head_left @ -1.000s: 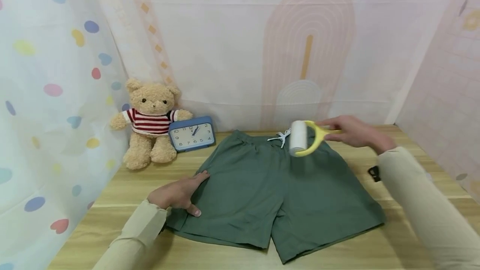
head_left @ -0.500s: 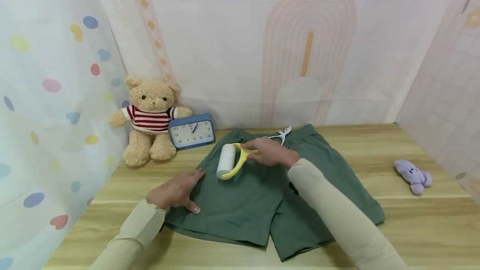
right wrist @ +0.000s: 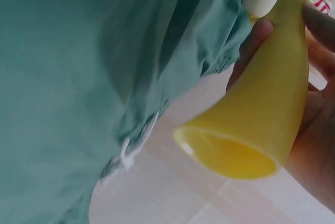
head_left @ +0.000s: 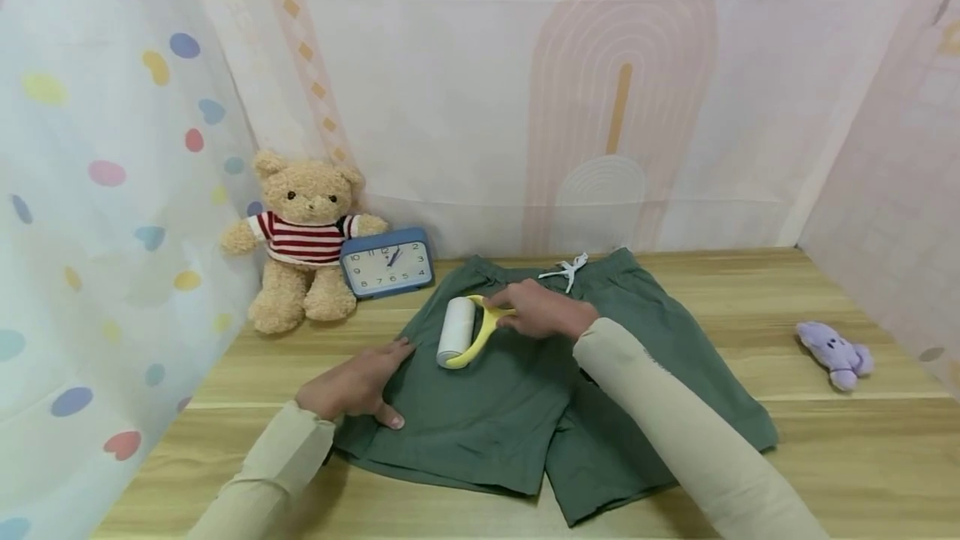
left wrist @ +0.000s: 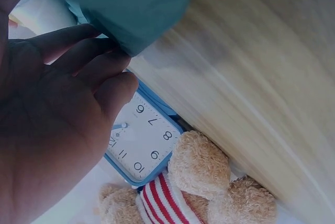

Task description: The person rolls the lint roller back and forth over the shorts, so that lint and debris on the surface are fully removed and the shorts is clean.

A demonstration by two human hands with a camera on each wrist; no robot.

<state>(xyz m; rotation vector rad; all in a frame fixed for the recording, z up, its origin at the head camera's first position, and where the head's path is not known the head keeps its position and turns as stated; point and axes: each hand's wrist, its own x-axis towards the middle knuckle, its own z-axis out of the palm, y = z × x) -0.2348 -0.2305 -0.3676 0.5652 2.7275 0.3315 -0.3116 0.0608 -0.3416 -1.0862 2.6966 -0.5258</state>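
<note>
Green drawstring shorts [head_left: 480, 407] lie spread flat on the wooden table. My right hand [head_left: 542, 309] grips the yellow handle of a lint roller [head_left: 456, 330], whose white roll is at the upper part of the shorts' left leg. In the right wrist view, fingers and thumb wrap the hollow yellow handle [right wrist: 261, 93]. My left hand [head_left: 356, 382] rests on the outer edge of the shorts' left leg, thumb spread from the other fingers. The left wrist view shows its palm [left wrist: 52, 114] and fingertips under the cloth's edge [left wrist: 141, 20].
A teddy bear [head_left: 303, 227] in a striped shirt sits at the back left, beside a blue clock [head_left: 387, 263]. On the right of the table lies a small purple plush toy [head_left: 834, 354]. A patterned curtain [head_left: 450, 107] hangs behind.
My right hand has carried the lint roller from the right of the waistband to the shorts' left leg, then slightly toward me. The left hand stays in place.
</note>
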